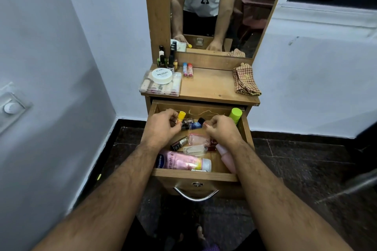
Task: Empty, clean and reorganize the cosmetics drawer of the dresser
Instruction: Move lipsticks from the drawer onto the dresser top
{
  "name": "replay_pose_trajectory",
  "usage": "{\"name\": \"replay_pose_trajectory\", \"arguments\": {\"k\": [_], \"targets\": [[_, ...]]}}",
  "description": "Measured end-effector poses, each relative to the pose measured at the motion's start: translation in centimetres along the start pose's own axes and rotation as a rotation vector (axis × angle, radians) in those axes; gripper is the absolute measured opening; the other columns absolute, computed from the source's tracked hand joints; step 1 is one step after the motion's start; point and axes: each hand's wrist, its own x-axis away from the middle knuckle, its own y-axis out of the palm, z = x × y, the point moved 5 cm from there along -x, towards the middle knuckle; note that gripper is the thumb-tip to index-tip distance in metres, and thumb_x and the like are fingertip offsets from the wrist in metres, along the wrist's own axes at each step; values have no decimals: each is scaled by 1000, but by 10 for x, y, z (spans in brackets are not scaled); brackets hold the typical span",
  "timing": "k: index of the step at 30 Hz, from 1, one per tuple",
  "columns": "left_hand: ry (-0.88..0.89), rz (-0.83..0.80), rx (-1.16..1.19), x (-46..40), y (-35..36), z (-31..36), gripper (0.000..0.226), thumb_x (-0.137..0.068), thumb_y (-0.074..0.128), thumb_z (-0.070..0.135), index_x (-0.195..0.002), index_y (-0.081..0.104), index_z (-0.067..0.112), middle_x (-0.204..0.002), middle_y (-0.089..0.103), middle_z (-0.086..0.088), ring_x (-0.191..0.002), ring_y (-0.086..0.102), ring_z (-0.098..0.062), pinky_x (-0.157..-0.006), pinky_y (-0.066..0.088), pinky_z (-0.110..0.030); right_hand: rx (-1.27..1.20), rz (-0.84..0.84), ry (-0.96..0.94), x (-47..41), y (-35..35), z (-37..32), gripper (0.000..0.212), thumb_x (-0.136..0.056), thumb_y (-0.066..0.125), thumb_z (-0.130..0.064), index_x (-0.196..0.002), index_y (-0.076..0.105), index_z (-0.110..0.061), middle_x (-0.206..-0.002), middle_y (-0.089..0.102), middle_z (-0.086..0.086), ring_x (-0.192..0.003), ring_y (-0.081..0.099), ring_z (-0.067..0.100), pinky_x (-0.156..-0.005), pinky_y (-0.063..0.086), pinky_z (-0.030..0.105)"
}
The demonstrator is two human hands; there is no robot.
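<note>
The dresser drawer (194, 175) stands pulled open below the wooden top. Inside lie a pink Vaseline lotion bottle (183, 162), small clear perfume bottles (196, 139), dark nail polish bottles (193, 124), a green-capped bottle (235, 115) and a pink bottle (226, 158) under my right forearm. My left hand (163, 126) is inside the drawer at the back left, fingers curled round a yellow-capped tube (180, 117). My right hand (221, 130) pinches a small pinkish item (207, 124) at the back middle.
On the dresser top (210, 85) stand several nail polish bottles (166, 60), a clear box (160, 85) with a white nail polish remover tub (162, 75), two lip balm sticks (187, 69) and a checked cloth (245, 79). A mirror (214, 10) rises behind. Walls close in on both sides.
</note>
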Motion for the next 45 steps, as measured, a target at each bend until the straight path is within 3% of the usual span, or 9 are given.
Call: {"name": "replay_pose_trajectory", "arguments": {"k": [4,9,14,18,24,30,35,41,45], "targets": [[23,58,84,-1,-5,4,17,-84,75,29,-99,65,29,-85,65,17,-81,62,-1,-81,58,-33,-313,132,-82,8,-14,-9,7,-81,69,-14,-82,70,-22,-75,67,-5,-68,60,9,-58,49,26],[12,149,182,-16,-13,23,18,-84,74,30,-101,71,23,-83,68,14,-79,65,-4,-76,59,-35,-409,310,-151,-2,-40,-28,4,-83,70,-20,-83,72,-17,-74,66,-5,-68,58,8,-59,48,25],[0,209,124,-61,-27,68,26,-87,73,33,-109,72,18,-87,71,9,-76,61,1,-62,43,-10,-430,391,-87,-39,-66,-46,9,-81,71,-23,-75,73,-16,-69,69,-2,-66,68,19,-63,58,38],[-60,152,-1,-111,-24,90,20,-86,72,37,-87,76,18,-80,73,2,-80,66,-13,-70,50,-27,-383,368,38,-72,-75,-53,25,-80,71,-22,-56,69,-12,-59,69,6,-63,69,27,-69,58,44],[-156,119,-103,-168,-10,93,25,-82,78,38,-86,75,13,-83,72,-7,-83,68,-23,-74,58,-35,-415,321,182,-108,-74,-40,35,-84,73,-26,-53,66,-13,-57,69,8,-63,71,29,-72,60,49],[-142,133,-210,-193,6,93,14,-83,75,26,-87,73,13,-87,72,-8,-87,68,-25,-74,57,-33,-312,327,161,-136,-71,-42,27,-86,73,-37,-72,75,-13,-64,68,4,-66,68,24,-59,58,35],[-75,150,-308,-195,7,97,17,-83,76,27,-90,73,12,-88,71,-9,-88,68,-28,-72,56,-33,-227,366,157,-145,-69,-46,24,-85,73,-36,-86,75,-12,-79,71,4,-76,65,20,-46,27,21],[-24,190,-306,-175,-4,97,18,-89,71,32,-97,72,16,-95,70,-8,-91,66,-27,-77,57,-39,-191,334,103,-139,-63,-47,23,-87,71,-33,-77,76,-13,-72,71,1,-73,66,18,-53,38,23],[-45,86,-321,-161,1,94,30,-81,77,40,-102,72,18,-98,70,-8,-96,65,-26,-77,54,-35,-144,289,107,-136,-64,-48,14,-90,68,-25,-83,78,-19,-81,70,-4,-79,63,12,-51,33,20]]}}
